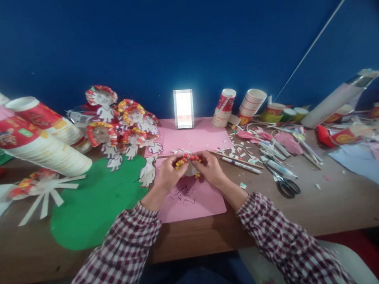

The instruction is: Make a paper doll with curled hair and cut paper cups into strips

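At far left, a ribbed stack of paper cups (58, 156) tilts beside a cut cup (47, 187) with flat white strips fanning out. Smooth green paper (100, 211) with a rounded edge lies next, below paper lions (133, 115) with curled red-and-yellow manes. In the middle, the paper piece (190, 170), curled red and yellow around a pale centre, is held above pink paper (200, 205) bearing dark scribbles. Rightward come a slim white marker (242, 165), jagged scraps (241, 151) and black-handled scissors (286, 185). Both forearms, in gathered checked sleeves (118, 245), angle inward from the lower corners, wrists above the table's near part. The left hand (169, 173) is partly closed, thumb and fingers pinching the piece's left side; the right hand (212, 170), likewise curled, pinches its right side.
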Tool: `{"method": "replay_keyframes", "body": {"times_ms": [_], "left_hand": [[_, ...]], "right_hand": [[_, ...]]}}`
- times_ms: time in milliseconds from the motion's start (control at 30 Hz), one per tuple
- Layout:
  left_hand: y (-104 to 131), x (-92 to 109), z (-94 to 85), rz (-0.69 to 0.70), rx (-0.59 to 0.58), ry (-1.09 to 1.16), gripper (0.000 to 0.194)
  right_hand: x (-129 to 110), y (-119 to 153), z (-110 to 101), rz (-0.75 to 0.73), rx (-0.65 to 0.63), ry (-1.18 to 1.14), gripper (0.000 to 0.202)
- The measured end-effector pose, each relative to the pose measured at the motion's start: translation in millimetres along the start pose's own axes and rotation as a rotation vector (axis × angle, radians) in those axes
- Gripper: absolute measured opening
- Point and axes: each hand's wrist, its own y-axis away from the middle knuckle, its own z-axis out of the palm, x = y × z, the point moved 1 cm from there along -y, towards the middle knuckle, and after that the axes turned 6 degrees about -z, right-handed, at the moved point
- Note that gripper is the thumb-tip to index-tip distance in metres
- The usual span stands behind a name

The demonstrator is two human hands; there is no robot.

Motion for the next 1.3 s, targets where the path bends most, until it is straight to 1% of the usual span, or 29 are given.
{"method": "replay_keyframes", "body": {"times_ms": [100, 267, 433, 600, 700, 800, 1000, 1200, 1300], "left_hand": [[-1, -3, 1.1, 0.016, 0.008, -0.025, 0.028], [-1, -2, 3.3, 0.031, -0.001, 0.015, 0.028], [2, 4, 4.8, -0.017, -0.007, -0.013, 0.032], [5, 11, 6.0, 0.013, -0.026, -0.016, 0.028], [5, 12, 7.0, 0.012, -0.011, -0.009, 0.026], [6, 12, 7.8, 0.006, 0.004, 0.021, 0.025], [7, 13, 8.4, -0.007, 0.01, 0.036, 0.023], [2, 2, 6.9, -0.071, 0.016, 0.122, 0.028], [1, -2, 6.5, -0.077, 0.011, 0.125, 0.032]], "right_hand": [[-2, 0, 1, 0.029, 0.012, -0.028, 0.024], [-5, 1, 2, 0.032, 0.025, -0.08, 0.026], [-9, 2, 1, 0.074, 0.059, -0.113, 0.026], [-5, 0, 1, 0.189, 0.046, -0.312, 0.042], [-1, -2, 1, 0.216, 0.032, -0.42, 0.049], [0, -3, 0, 0.233, 0.018, -0.477, 0.051], [-5, -1, -1, 0.258, 0.02, -0.428, 0.049], [-8, 1, 1, 0.219, 0.018, -0.351, 0.052], [-7, 1, 2, 0.207, 0.038, -0.323, 0.048]]}}
